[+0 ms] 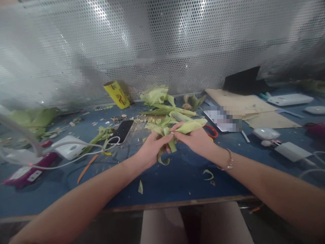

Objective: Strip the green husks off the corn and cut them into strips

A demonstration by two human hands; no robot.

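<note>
My left hand (154, 147) is closed around the lower part of a bundle of pale green corn husk (172, 144), with strips hanging down and curling below the fingers. My right hand (194, 137) pinches the same bundle from the other side, and a broad husk leaf (191, 125) sticks out over its fingers. The fingertips of both hands nearly meet at the middle of the bundle. Just beyond them lies a pile of husk leaves (157, 96) and cut strips. A red ring, perhaps a roll of tape (212, 132), sits beside my right hand.
A dark phone (124, 131), a white cable (83, 161), a magenta power strip (30, 171) and an orange strip (87, 168) lie left. A yellow cardboard tube (117, 95) leans near the perforated metal panel (165, 44). Brown paper (243, 101) and white chargers (293, 150) lie right.
</note>
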